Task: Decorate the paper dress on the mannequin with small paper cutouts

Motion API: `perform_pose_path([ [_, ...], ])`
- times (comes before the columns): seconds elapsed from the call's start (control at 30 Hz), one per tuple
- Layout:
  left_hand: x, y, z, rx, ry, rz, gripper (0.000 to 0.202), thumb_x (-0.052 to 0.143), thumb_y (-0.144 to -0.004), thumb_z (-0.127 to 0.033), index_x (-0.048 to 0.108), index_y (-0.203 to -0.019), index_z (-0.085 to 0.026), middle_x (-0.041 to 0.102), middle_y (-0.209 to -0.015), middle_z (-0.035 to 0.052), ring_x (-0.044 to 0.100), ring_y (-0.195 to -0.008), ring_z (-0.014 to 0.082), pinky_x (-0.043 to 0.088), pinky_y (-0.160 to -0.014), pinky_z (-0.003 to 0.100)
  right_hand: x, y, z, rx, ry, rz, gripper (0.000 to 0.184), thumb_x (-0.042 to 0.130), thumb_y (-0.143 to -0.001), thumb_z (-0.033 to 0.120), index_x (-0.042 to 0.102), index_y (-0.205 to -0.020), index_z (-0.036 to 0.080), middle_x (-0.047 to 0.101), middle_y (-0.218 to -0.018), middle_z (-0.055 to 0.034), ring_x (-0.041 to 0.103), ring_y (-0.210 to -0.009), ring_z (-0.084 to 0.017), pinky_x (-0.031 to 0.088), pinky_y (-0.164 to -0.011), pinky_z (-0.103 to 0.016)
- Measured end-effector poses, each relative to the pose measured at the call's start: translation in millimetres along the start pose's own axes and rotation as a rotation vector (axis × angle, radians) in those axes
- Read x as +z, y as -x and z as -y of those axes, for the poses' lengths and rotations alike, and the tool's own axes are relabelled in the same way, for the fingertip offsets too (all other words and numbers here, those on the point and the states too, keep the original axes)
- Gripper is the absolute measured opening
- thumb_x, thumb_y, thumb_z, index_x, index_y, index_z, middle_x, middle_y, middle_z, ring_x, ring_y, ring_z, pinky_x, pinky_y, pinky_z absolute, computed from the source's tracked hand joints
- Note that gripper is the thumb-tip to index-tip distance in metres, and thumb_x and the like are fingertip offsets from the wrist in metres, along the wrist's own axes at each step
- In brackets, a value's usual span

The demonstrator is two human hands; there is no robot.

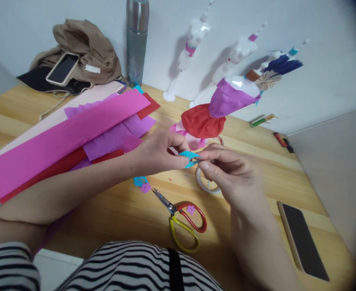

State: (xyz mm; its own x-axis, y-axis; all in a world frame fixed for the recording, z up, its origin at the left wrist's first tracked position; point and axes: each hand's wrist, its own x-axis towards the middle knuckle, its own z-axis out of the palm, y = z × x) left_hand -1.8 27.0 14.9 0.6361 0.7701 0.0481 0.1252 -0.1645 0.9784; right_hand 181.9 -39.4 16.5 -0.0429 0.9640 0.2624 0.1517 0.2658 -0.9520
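Observation:
A small folded piece of blue paper (190,154) is pinched between both hands above the middle of the table. My left hand (158,151) grips its left end between thumb and fingers. My right hand (228,169) pinches its right end. Below them, scissors (172,209) with one red and one yellow handle lie with the blades slightly apart. A purple paper flower (190,209) lies by the red handle, and another purple flower (145,187) rests by a blue paper scrap (139,180). Behind the right hand, a roll of tape (200,182) is partly hidden.
A mannequin (217,103) in purple and red paper stands behind my hands, with other white mannequins (192,40) near the wall. Coloured paper sheets (74,129) cover the left side. A flask (137,44), a brown cloth bag (89,48), and a phone (303,240) surround the work area.

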Motion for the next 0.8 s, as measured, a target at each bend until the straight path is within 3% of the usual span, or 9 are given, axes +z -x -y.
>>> perform_pose_path([
  [0.1,-0.9,-1.5,1.3,-0.01,0.046,0.031,0.014,0.063,-0.072,-0.019,0.055,-0.062,-0.016,0.049,-0.06,-0.0046,0.046,-0.059,0.0088,0.035,-0.058,0.024,-1.5,3.1,-3.9,-0.053,0.082,-0.023,0.033,0.074,-0.081,0.01,0.084,-0.093,0.039,0.074,-0.082,0.0036,0.063,-0.075,-0.012,0.047,-0.065,-0.025],
  [0.27,-0.7,-4.5,6.9,-0.019,0.09,0.046,0.017,0.064,-0.073,-0.022,0.053,-0.061,-0.016,0.045,-0.058,-0.0057,0.043,-0.058,0.0076,0.032,-0.057,0.023,-7.1,5.0,-8.0,-0.109,0.219,-0.103,0.032,0.072,-0.086,0.011,0.082,-0.102,0.037,0.064,-0.077,0.0035,0.052,-0.067,-0.012,0.037,-0.058,-0.027],
  [0.57,-1.7,-5.8,7.4,-0.083,0.148,0.1,0.015,0.064,-0.07,-0.02,0.053,-0.061,-0.016,0.046,-0.057,-0.0062,0.04,-0.056,0.0068,0.03,-0.055,0.022,-5.6,-1.4,-2.7,-0.033,0.168,0.012,0.014,0.075,-0.079,0.016,0.081,-0.088,0.025,0.065,-0.072,0.0014,0.055,-0.064,-0.013,0.041,-0.055,-0.027],
  [0.7,1.6,-7.1,10.4,-0.07,0.157,0.1,0.011,0.066,-0.069,-0.018,0.059,-0.062,-0.015,0.05,-0.059,-0.006,0.044,-0.059,0.0066,0.032,-0.057,0.022,0.5,-1.5,-7.3,0.001,0.135,0.003,0.002,0.078,-0.077,0.022,0.076,-0.077,0.023,0.063,-0.068,0.0023,0.052,-0.058,-0.011,0.039,-0.052,-0.025],
  [0.8,0.7,-7.8,13.4,-0.05,0.159,0.081,0.011,0.068,-0.069,-0.017,0.06,-0.062,-0.015,0.053,-0.059,-0.0054,0.047,-0.059,0.0067,0.035,-0.057,0.022,0.0,-1.2,-12.8,0.016,0.161,-0.013,0.004,0.078,-0.077,0.024,0.075,-0.076,0.022,0.063,-0.068,0.0022,0.052,-0.058,-0.011,0.039,-0.052,-0.025],
])
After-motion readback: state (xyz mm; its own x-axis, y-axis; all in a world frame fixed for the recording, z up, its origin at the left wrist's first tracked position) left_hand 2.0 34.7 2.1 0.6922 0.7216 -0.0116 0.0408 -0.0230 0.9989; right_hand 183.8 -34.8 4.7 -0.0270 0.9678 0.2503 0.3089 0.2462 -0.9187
